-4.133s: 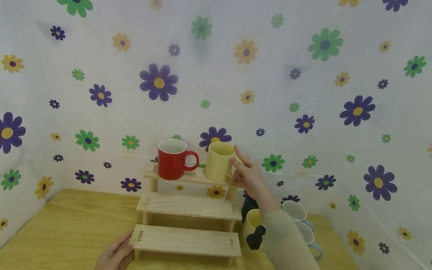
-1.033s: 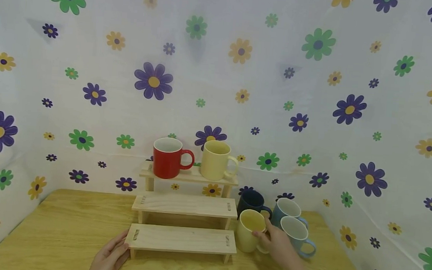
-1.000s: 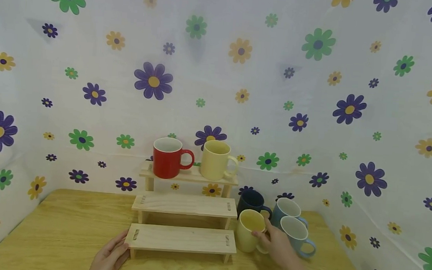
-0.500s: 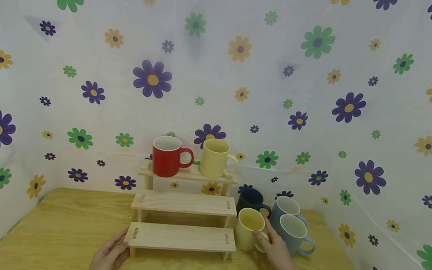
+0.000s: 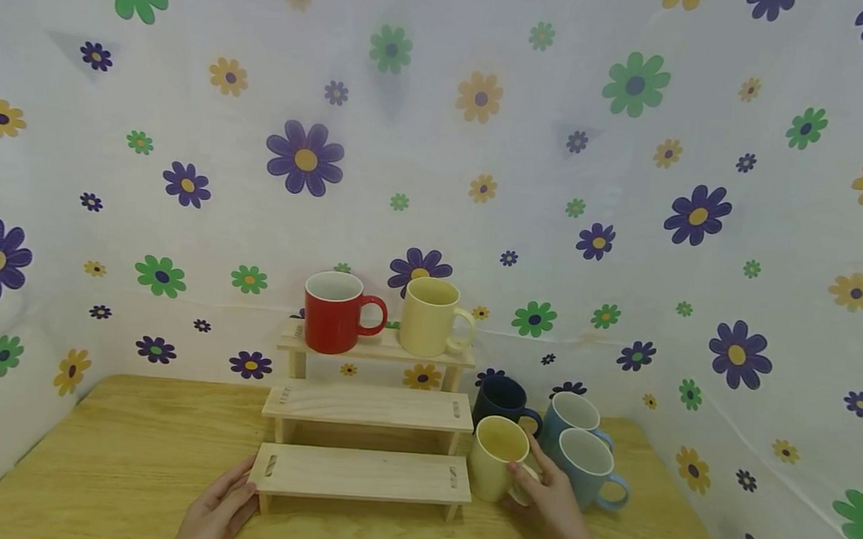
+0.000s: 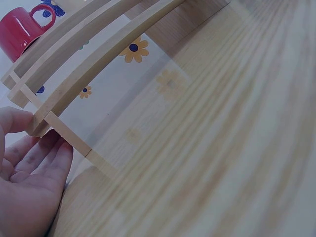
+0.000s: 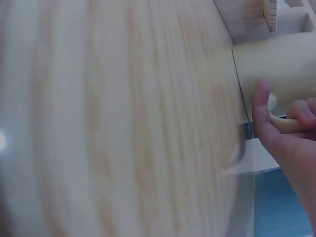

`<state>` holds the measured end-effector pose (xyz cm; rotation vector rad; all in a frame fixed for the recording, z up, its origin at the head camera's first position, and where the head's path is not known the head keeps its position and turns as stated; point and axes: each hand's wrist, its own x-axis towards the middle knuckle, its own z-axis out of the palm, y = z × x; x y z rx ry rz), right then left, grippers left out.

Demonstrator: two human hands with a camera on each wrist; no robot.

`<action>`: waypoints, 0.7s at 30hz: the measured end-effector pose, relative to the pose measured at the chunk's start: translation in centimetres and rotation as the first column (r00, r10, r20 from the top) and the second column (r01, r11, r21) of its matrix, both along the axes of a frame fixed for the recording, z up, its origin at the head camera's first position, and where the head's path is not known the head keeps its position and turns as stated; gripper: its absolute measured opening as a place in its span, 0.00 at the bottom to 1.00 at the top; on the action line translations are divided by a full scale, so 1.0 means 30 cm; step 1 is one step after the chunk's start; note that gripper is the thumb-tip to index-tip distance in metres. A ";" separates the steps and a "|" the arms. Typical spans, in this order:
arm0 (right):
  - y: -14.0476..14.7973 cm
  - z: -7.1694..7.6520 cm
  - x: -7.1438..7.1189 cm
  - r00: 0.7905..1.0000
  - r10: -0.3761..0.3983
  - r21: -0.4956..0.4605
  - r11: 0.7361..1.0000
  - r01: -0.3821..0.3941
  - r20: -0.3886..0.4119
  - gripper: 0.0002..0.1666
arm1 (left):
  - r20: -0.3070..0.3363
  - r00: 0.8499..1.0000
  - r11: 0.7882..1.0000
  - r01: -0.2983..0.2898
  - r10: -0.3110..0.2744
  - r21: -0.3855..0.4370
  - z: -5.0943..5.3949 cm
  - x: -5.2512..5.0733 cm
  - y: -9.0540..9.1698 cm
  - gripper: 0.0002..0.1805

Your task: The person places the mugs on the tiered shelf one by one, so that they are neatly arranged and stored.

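My right hand [image 5: 556, 502] pinches the handle of a pale yellow mug [image 5: 493, 466], which stands upright on the table right of the lowest step. In the right wrist view, thumb and fingers of the right hand [image 7: 291, 143] are round that handle on the yellow mug [image 7: 281, 69]. My left hand [image 5: 215, 512] grips the left end of the wooden three-step stand [image 5: 364, 475]; the left wrist view has the left hand [image 6: 37, 173] with its thumb and fingers at the corner of the board [image 6: 74, 89]. A red mug [image 5: 332, 317] and another yellow mug [image 5: 426, 319] stand on the top step.
Behind the held mug is a dark blue mug [image 5: 499, 398]. Two light blue mugs, one at the back [image 5: 560, 416] and one in front [image 5: 581, 472], stand right of it, close to my right hand. A flowered cloth [image 5: 441, 136] hangs behind the wooden table [image 5: 126, 448].
My right hand has gone from the yellow mug on the top step down to the yellow mug on the table and taken its handle. The left hand stays at the stand.
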<state>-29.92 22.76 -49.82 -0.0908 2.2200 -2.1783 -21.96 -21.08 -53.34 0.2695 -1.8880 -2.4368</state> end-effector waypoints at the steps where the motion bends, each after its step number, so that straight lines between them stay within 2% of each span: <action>1: -0.001 -0.001 0.000 1.000 0.011 -0.023 1.000 -0.010 0.006 0.44 | 0.003 1.000 1.000 -0.002 0.002 -0.002 0.000 0.000 0.000 0.44; 5: -0.005 -0.006 -0.002 0.999 0.041 -0.095 0.995 -0.038 0.028 0.44 | 0.009 1.000 1.000 -0.001 0.001 -0.016 -0.003 -0.002 -0.003 0.40; 8: -0.009 -0.012 -0.005 0.999 0.044 -0.138 0.990 -0.040 0.024 0.43 | 0.016 1.000 1.000 -0.002 0.002 -0.010 -0.003 -0.001 -0.002 0.45; 13: -0.020 -0.026 0.000 1.000 -0.011 -0.142 0.990 0.011 0.004 0.42 | 0.011 1.000 1.000 0.006 -0.006 -0.013 -0.001 0.000 -0.002 0.55; 16: -0.028 -0.027 0.008 1.000 -0.023 -0.161 0.987 0.024 0.014 0.43 | 0.011 1.000 1.000 0.007 -0.007 -0.020 0.002 0.000 -0.001 0.49; 21: -0.042 -0.016 0.018 1.000 -0.026 -0.163 0.986 0.023 -0.015 0.43 | 0.011 1.000 1.000 0.008 -0.008 -0.024 0.005 0.001 -0.002 0.40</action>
